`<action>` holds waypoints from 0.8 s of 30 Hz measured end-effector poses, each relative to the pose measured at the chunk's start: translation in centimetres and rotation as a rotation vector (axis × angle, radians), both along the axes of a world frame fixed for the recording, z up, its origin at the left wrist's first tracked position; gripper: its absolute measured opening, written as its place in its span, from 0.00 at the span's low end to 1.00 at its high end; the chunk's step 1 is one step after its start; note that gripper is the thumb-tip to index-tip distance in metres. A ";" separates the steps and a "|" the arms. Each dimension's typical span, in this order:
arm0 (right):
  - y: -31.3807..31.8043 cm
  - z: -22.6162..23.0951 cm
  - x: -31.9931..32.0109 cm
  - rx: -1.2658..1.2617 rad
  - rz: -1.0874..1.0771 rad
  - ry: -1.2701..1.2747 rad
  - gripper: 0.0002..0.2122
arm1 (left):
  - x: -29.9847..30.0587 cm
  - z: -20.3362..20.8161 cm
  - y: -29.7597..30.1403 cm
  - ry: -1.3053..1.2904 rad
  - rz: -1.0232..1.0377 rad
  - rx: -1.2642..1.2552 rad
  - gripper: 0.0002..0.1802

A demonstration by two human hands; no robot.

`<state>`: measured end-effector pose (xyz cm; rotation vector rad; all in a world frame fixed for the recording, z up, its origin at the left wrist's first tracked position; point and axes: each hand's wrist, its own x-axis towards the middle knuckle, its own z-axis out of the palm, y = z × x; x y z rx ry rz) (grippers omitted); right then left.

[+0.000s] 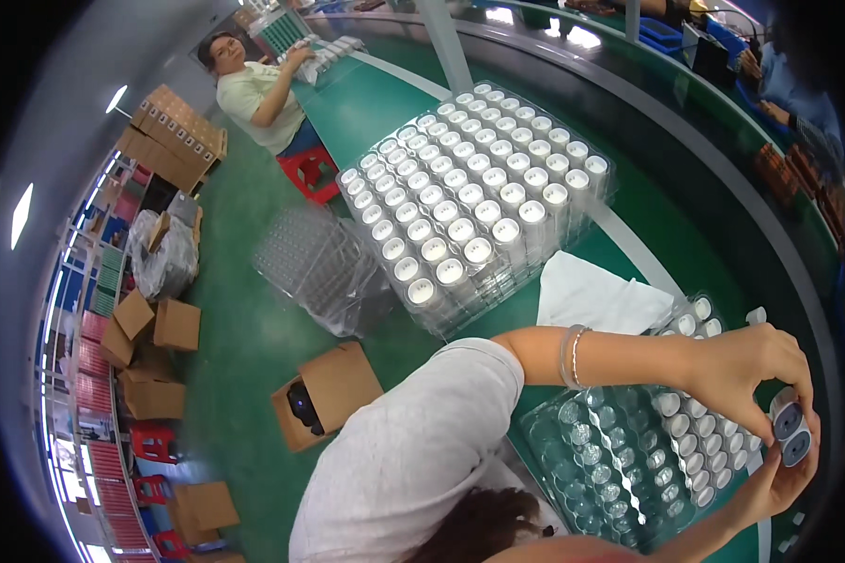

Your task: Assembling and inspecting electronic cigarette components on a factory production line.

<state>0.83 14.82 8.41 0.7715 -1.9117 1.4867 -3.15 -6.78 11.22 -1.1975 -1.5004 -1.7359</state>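
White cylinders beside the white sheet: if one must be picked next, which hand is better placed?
Probably the left hand: it is nearer to those white cylinders, while the right hand is beyond the grey-ended pieces. Both hands appear to hold these pieces, so the left might first need to let go.

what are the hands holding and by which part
Two small white cylinders, gripped by their sides, grey ends showing, between the left hand and right hand; which hand grips which is unclear.
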 end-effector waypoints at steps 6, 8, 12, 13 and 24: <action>-0.6 0.3 0.4 0.023 -0.118 -0.012 0.19 | 0.2 0.1 -0.1 0.037 -0.012 -0.011 0.21; 0.1 0.2 0.2 -0.004 -0.116 -0.010 0.20 | 0.0 0.3 0.2 0.027 -0.009 -0.010 0.22; -1.7 0.0 0.2 -0.073 -0.107 -0.026 0.21 | 0.0 0.1 -1.1 -0.036 0.021 -0.046 0.25; -3.8 0.0 0.0 -0.092 -0.060 -0.029 0.22 | 0.6 0.2 -2.7 -0.027 0.068 -0.101 0.24; -3.3 2.1 -0.3 -0.017 0.126 0.061 0.22 | 0.6 0.9 -1.8 -0.145 -0.122 -0.220 0.31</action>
